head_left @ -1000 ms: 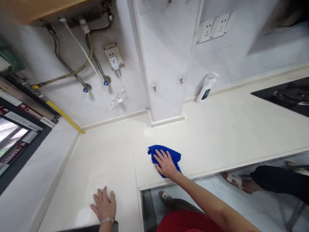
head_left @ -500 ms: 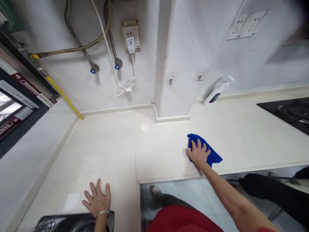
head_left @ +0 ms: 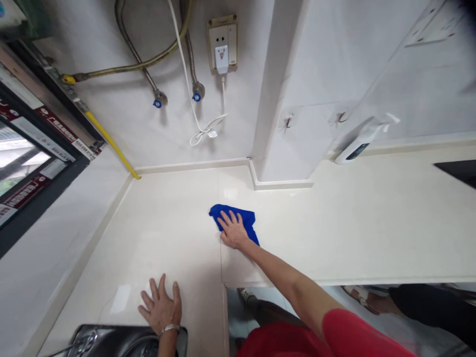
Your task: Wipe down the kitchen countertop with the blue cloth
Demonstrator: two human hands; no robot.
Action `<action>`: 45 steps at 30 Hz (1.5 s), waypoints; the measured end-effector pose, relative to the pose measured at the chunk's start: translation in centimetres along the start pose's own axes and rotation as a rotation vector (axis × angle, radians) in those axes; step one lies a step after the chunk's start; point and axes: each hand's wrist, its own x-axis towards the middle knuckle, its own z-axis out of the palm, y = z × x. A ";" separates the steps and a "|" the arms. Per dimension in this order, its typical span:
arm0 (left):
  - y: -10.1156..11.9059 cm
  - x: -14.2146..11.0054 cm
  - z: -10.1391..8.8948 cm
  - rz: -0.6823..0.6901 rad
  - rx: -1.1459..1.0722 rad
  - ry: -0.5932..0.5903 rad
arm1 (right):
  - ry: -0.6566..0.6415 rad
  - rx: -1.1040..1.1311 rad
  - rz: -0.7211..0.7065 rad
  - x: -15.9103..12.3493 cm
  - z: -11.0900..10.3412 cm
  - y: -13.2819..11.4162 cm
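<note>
White tiled wall [head_left: 316, 59], cream countertop [head_left: 372, 223], window [head_left: 22, 163] left.

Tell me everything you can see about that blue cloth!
The blue cloth is bright, deep blue all over and looks soft and fuzzy, like a cleaning rag. It is bunched and rumpled, not spread out neatly, and lies flat on the pale cream counter, in front of the white wall pillar. The right hand presses down on it with spread fingers, hiding its near part. Nothing else touches it.

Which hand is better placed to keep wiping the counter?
Right. The right hand lies flat on the blue cloth; the left hand rests bare on the counter near the sink.
</note>
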 end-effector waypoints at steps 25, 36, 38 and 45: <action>0.7 0.6 -0.9 0.008 -0.052 -0.036 | 0.060 0.167 -0.314 -18.5 -1.0 6.4; 0.3 0.9 -0.5 0.018 -0.047 -0.015 | 0.385 0.052 0.307 -28.4 -1.9 23.4; 0.4 0.8 -0.4 0.025 -0.044 -0.005 | 0.370 -0.040 0.396 -29.6 -2.0 24.4; 0.2 0.7 0.3 0.048 -0.038 0.019 | 0.389 -0.160 0.434 -30.2 -0.6 18.5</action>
